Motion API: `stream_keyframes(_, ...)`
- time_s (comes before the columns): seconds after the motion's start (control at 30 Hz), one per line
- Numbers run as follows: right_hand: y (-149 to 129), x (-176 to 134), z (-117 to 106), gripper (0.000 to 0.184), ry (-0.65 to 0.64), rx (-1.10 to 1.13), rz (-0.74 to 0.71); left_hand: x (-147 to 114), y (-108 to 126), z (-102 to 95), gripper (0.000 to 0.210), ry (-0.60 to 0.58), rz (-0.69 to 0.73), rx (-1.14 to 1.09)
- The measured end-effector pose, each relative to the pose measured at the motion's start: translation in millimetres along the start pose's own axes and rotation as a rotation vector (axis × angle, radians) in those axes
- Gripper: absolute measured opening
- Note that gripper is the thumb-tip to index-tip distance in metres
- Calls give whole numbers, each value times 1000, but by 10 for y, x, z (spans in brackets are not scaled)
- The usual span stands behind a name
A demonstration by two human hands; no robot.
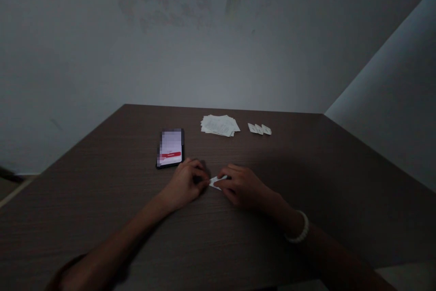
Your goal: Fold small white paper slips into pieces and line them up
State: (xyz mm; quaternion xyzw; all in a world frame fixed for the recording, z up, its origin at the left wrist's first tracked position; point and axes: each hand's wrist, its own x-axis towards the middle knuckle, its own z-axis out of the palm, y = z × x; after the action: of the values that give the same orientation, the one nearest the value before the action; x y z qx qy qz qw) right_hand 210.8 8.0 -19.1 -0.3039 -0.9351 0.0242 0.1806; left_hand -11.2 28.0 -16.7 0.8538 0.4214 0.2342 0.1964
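Note:
A small folded piece of white paper [214,182] lies between my two hands on the dark wooden table [190,245]. My left hand [188,181] pinches its left corner between thumb and fingertips. From the other side, my right hand [240,184] has its fingers closed on the paper's right part and covers some of it. A pale beaded bracelet [303,227] circles my right wrist. Just beyond my left hand is a phone [170,148] with its screen lit.
Toward the back of the table lies a loose stack of printed paper sheets [220,125]. Right of it, several small folded paper pieces [260,129] overlap in a row. A grey wall [218,55] stands behind the table, and another wall [391,77] runs along the right.

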Motion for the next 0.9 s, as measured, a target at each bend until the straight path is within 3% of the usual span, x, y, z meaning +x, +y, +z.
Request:
stream_keyframes(0.33,-41,31,-38,23,-59,-93,-28,-13,39,45,4,93,-94,86)
stream_keyframes(0.9,-84,67,-19,28,-106,-202,-65,30,45,36,10,38,-79,191)
